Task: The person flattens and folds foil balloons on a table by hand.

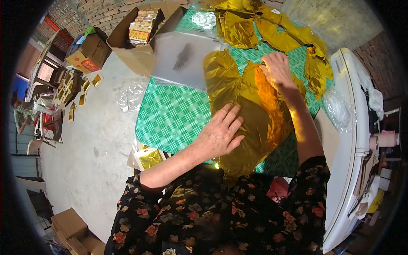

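Observation:
A flat gold foil balloon (pixel 250 123) with rounded ends lies on the table in front of me, its lower end near my body. My left hand (pixel 219 131) rests on its left part, fingers stretched out and palm down. At the far side, my right hand (pixel 277 71) is closed, pinching the upper right edge of the foil. Orange light glints along the folds below that hand. More crumpled gold foil balloons (pixel 280 34) lie at the table's far right. Clear plastic bags (pixel 170 63) are stacked flat beyond my left hand, partly against the balloon.
A green checked cloth (pixel 170 114) covers the table. Open cardboard box (pixel 127 55) with packed stacks stands at the far left. A white appliance (pixel 348 170) borders the right side. Below the table's left edge is a box with gold packets (pixel 151 157). Gold-coloured packs (pixel 70 91) lie on the floor.

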